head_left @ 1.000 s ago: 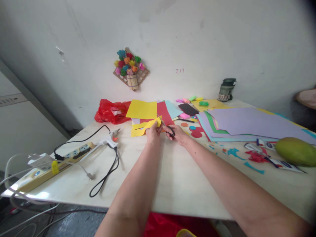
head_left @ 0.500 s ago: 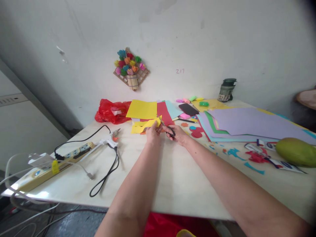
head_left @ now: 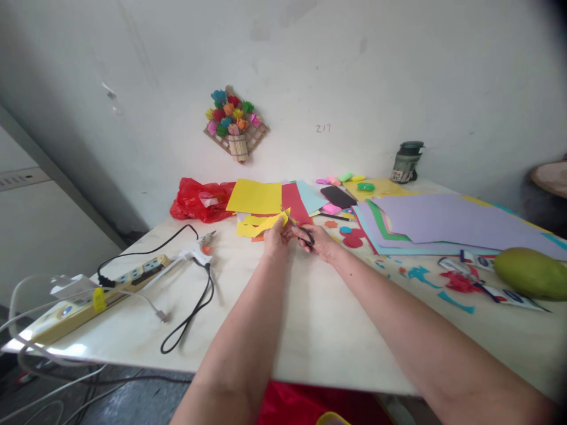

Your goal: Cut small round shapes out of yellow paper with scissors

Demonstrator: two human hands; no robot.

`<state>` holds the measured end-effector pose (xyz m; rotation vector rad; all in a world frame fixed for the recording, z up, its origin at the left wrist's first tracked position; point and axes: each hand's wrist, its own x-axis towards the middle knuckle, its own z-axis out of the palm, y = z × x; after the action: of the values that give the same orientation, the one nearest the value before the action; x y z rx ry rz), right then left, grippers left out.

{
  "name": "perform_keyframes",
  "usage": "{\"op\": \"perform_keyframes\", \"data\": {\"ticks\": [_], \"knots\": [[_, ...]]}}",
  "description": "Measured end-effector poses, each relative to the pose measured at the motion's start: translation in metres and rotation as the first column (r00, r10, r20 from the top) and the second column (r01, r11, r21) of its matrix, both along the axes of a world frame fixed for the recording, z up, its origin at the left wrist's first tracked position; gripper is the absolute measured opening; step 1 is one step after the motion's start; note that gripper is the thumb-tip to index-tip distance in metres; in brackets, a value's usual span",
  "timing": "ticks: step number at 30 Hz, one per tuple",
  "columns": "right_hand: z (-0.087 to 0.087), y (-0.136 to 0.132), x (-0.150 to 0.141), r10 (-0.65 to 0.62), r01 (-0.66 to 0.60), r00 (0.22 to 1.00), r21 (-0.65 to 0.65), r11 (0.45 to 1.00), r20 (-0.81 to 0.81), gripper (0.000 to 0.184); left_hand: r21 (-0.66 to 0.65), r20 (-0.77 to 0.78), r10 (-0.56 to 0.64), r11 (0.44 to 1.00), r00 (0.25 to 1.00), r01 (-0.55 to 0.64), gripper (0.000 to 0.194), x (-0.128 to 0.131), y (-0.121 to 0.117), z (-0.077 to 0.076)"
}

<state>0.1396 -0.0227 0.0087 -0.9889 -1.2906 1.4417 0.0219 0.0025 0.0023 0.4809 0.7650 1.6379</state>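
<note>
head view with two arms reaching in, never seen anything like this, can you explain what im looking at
There is no machine here, only someone working bare-handed; the camera is worn on the head and looks forward and down. The right hand holds dark-handled scissors, and the left hand grips a yellow paper piece right by them. On the pale table, at the left, lie a power strip and what looks like a glue gun. At the right are stacked coloured sheets, paper scraps and a green fruit; a bottle stands at the back.
</note>
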Motion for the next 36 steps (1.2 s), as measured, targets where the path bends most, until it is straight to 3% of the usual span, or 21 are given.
{"op": "perform_keyframes", "data": {"ticks": [13,28,36], "knots": [[-0.003,0.002,0.0,0.036,-0.036,0.999,0.007,0.999,-0.003,0.045,0.024,0.018,0.101,0.995,0.995,-0.101,0.012,0.0,-0.001,0.0],[0.01,-0.007,0.0,0.003,-0.003,1.0,-0.053,0.999,0.004,0.046,0.02,0.022,0.074,0.997,0.997,-0.074,0.011,0.0,0.0,-0.001],[0.005,-0.004,0.001,0.008,-0.008,1.0,-0.006,1.0,-0.003,0.051,0.041,0.028,0.059,0.997,0.998,-0.06,0.017,0.002,-0.004,0.003]]}}
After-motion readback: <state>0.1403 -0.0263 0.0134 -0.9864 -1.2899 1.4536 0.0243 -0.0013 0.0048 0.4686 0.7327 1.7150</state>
